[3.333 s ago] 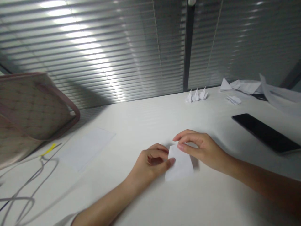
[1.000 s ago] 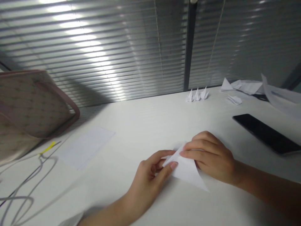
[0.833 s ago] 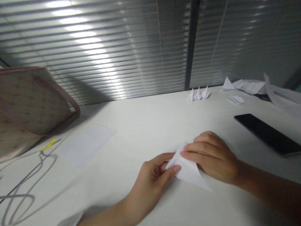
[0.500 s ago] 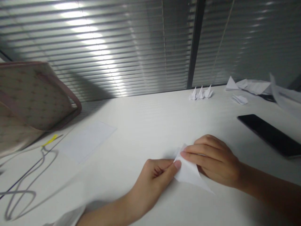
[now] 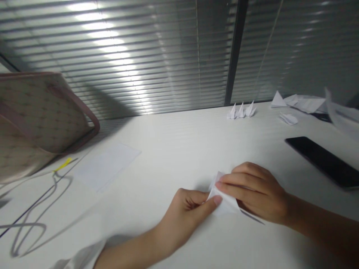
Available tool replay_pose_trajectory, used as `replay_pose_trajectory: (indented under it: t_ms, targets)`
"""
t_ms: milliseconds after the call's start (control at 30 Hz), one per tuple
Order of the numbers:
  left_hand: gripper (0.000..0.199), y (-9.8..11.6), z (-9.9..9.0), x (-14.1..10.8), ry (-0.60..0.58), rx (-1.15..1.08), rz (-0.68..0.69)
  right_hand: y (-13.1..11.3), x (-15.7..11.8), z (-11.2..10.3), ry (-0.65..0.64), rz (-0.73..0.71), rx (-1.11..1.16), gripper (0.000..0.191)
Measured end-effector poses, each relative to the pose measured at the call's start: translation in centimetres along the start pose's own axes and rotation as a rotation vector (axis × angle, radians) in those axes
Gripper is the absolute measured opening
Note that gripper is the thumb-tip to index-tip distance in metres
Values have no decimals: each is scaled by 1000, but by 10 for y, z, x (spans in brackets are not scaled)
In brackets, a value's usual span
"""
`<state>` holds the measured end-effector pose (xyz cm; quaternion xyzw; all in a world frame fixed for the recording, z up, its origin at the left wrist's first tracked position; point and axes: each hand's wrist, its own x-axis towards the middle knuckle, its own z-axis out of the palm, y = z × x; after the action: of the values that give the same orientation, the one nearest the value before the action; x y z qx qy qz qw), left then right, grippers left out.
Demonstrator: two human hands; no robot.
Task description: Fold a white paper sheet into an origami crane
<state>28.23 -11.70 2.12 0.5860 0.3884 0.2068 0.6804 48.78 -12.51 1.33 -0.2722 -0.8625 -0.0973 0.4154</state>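
While pinched by left grip (image 5: 186, 216) and right grip (image 5: 256, 190), paper (image 5: 228, 203): maybe skewed by tugging
Corner (image 5: 256, 218) beside right grip: perhaps palm-crushed

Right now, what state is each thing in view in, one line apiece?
Held paper, partly folded.
Left hand, pinching the held paper.
Right hand, fingertips on the held paper; thumb unclear.
Small paper figures, three standing in a row.
Phone, lying flat, dark face up.
Bag, handle drooping.
White sheet, lying flat.
Cable, loosely looped.
Papers at far right, creased and curled.
Blinds, lowered.
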Motion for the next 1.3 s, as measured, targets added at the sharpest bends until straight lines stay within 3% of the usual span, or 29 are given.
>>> replay_pose_trajectory:
  t_ms: [300, 500, 600, 667, 733, 800, 867, 933, 1100, 1300]
  targets:
    - [25, -7, -5, 7, -47, -225, -7, 6, -6, 2, -33, 26, -13, 24]
    - [26, -3, -6, 10, 231, -273, 76, 8, -1, -1, -102, 152, 179, 48]
    - [27, -2, -6, 11, 266, -268, 94, 9, -1, 0, -116, 145, 184, 51]
    - [28, -1, -6, 13, 262, -271, 112, 10, -2, 6, -56, 178, 164, 47]
    - [42, -1, -5, 14, 280, -246, 148, 11, -3, 13, 21, 241, 152, 41]
    - [73, 0, -5, 14, 291, -177, 197, 12, -3, 18, 40, 312, 192, 33]
    - [89, 0, -7, 12, 273, -41, 231, 13, -3, 19, 15, 370, 256, 28]
    - [84, 0, -10, 11, 259, 139, 261, 15, -3, 17, -17, 403, 295, 27]
    - [57, -4, -20, 10, 383, 436, 490, 21, -2, 9, -73, 369, 280, 30]
    - [44, -6, -24, 11, 248, 641, 623, 18, -2, 16, -11, 318, 334, 27]
